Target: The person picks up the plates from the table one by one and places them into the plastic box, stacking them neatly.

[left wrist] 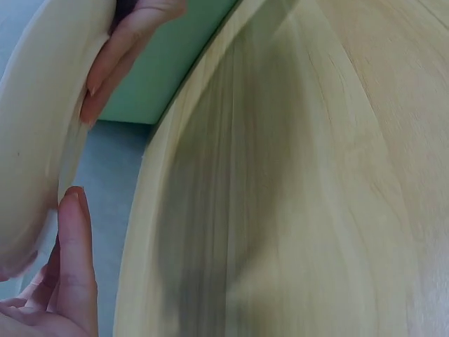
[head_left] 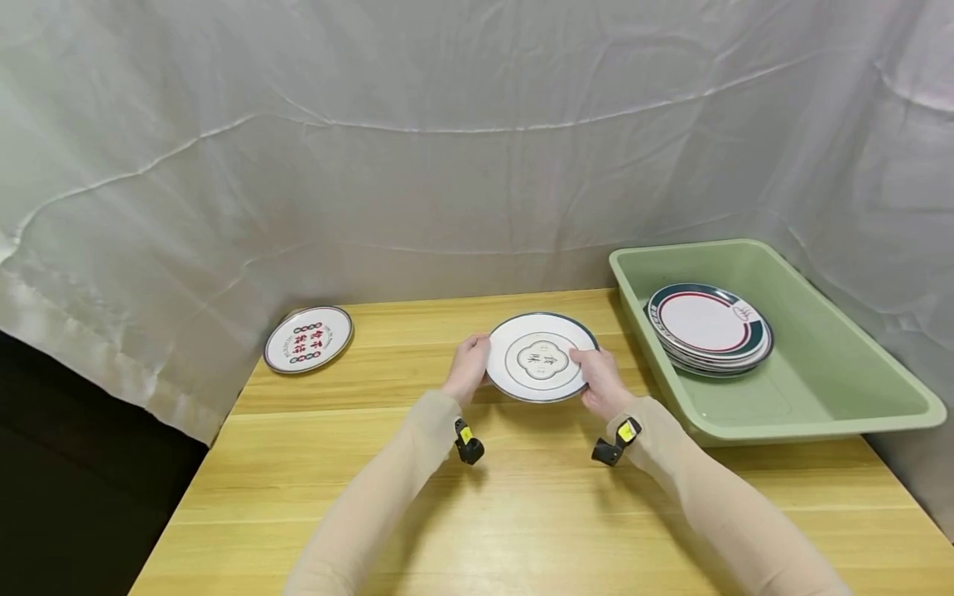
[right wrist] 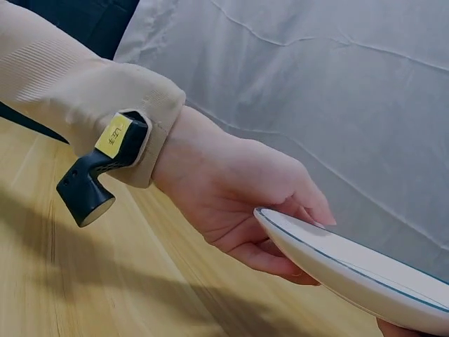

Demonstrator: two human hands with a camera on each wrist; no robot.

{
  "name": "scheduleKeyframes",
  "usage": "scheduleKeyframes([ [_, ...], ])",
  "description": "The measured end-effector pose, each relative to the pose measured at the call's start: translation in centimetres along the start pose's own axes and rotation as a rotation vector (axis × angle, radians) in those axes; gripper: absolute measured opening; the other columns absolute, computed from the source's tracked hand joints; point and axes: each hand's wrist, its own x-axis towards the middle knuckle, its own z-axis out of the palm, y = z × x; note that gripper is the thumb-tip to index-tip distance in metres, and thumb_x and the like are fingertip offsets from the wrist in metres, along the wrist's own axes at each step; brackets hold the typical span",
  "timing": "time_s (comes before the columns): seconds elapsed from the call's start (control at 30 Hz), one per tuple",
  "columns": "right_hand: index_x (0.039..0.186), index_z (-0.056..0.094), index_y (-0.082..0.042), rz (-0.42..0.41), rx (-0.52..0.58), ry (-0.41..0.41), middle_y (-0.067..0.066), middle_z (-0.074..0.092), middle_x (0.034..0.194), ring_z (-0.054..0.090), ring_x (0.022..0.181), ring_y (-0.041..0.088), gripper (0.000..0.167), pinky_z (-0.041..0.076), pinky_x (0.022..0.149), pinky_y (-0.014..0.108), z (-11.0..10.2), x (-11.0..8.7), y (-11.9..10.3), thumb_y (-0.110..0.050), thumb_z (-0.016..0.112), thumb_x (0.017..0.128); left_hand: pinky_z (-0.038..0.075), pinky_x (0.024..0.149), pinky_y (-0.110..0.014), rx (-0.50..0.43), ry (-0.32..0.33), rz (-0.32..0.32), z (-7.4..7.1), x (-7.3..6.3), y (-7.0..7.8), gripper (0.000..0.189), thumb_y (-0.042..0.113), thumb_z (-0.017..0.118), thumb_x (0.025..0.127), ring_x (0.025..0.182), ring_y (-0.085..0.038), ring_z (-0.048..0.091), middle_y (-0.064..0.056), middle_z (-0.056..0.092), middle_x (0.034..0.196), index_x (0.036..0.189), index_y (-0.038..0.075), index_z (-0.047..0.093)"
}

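Observation:
A white plate (head_left: 540,335) with a blue rim and a flower-shaped emblem around dark characters is held above the wooden table, near its middle. My left hand (head_left: 469,365) grips its left edge, thumb on top and fingers underneath, as the right wrist view shows of the hand (right wrist: 245,200) and the tilted plate (right wrist: 358,263). On the opposite edge my right hand (head_left: 599,377) holds the rim, its thumb over the upper face. The left wrist view catches the plate's pale underside (left wrist: 42,105), with right-hand fingers (left wrist: 119,60) against it.
At the right stands a green bin (head_left: 820,429) holding a stack of plates (head_left: 704,323), the top one rimmed dark green and red. Another white plate (head_left: 309,339) with red characters lies at the table's back left corner. A grey curtain (head_left: 447,190) hangs behind the table (head_left: 298,497).

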Motion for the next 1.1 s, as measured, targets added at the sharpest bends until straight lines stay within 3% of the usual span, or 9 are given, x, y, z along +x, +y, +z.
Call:
scheduleKeyframes([
  [0.17, 0.156, 0.024, 0.005, -0.019, 0.009, 0.03, 0.023, 0.048, 0.142, 0.064, 0.071, -0.001, 0.058, 0.059, 0.071, 0.012, -0.1, 0.1, -0.1, -0.002, 0.043, 0.102, 0.053, 0.059, -0.02, -0.008, 0.004, -0.003, -0.2, 0.1, -0.3, 0.042, 0.03, 0.036, 0.108, 0.066, -0.008, 0.056, -0.007, 0.064, 0.102, 0.138, 0.011, 0.059],
  [0.37, 0.156, 0.024, 0.005, -0.013, 0.007, 0.048, 0.023, 0.046, 0.146, 0.062, 0.073, -0.003, 0.057, 0.057, 0.073, 0.01, -0.3, -0.2, -0.5, -0.003, 0.042, 0.102, 0.054, 0.061, -0.018, -0.019, -0.001, -0.012, -0.3, 0.3, -0.7, 0.042, 0.029, 0.033, 0.109, 0.07, -0.009, 0.053, -0.002, 0.056, 0.093, 0.139, 0.01, 0.057],
  [0.6, 0.153, 0.026, 0.01, -0.017, 0.034, 0.052, 0.011, 0.055, 0.116, 0.063, 0.071, -0.002, 0.055, 0.057, 0.071, 0.01, -0.5, -0.6, -1.3, -0.003, 0.043, 0.102, 0.061, 0.073, -0.023, -0.049, -0.021, -0.015, -0.2, 0.5, -0.7, 0.041, 0.028, 0.037, 0.109, 0.071, -0.007, 0.057, 0.0, 0.058, 0.092, 0.138, 0.009, 0.058],
  [0.77, 0.152, 0.026, 0.01, -0.018, 0.041, 0.059, 0.008, 0.055, 0.11, 0.063, 0.07, -0.002, 0.056, 0.057, 0.07, 0.01, -0.7, -1.2, -1.8, -0.003, 0.044, 0.101, 0.061, 0.074, -0.023, 0.003, -0.022, 0.01, 0.2, 0.5, -0.5, 0.041, 0.027, 0.037, 0.109, 0.073, -0.009, 0.059, -0.005, 0.062, 0.098, 0.136, 0.006, 0.059],
  [0.9, 0.151, 0.027, 0.011, -0.015, 0.057, 0.059, 0.004, 0.057, 0.1, 0.063, 0.07, -0.002, 0.055, 0.057, 0.069, 0.01, -0.9, -1.7, -2.3, -0.002, 0.045, 0.101, 0.061, 0.084, -0.033, 0.05, -0.025, 0.02, 0.6, 0.4, -0.2, 0.041, 0.027, 0.037, 0.109, 0.077, -0.012, 0.06, -0.01, 0.066, 0.104, 0.135, 0.005, 0.06],
  [0.97, 0.151, 0.029, 0.012, -0.019, 0.061, 0.055, 0.004, 0.057, 0.102, 0.063, 0.071, -0.003, 0.054, 0.057, 0.07, 0.01, -0.9, -2.1, -2.6, -0.002, 0.045, 0.101, 0.061, 0.09, -0.039, 0.06, -0.034, 0.03, 0.7, 0.3, -0.2, 0.041, 0.027, 0.036, 0.109, 0.08, -0.016, 0.062, -0.012, 0.066, 0.106, 0.133, 0.004, 0.06],
  [1.1, 0.152, 0.028, 0.011, -0.035, 0.049, 0.052, 0.009, 0.053, 0.123, 0.061, 0.074, -0.006, 0.054, 0.055, 0.073, 0.008, -1.0, -2.6, -3.4, -0.004, 0.043, 0.102, 0.058, 0.098, -0.046, 0.071, -0.063, 0.051, 1.2, 0.4, -0.1, 0.041, 0.026, 0.034, 0.11, 0.09, -0.024, 0.064, -0.012, 0.064, 0.106, 0.131, 0.003, 0.061],
])
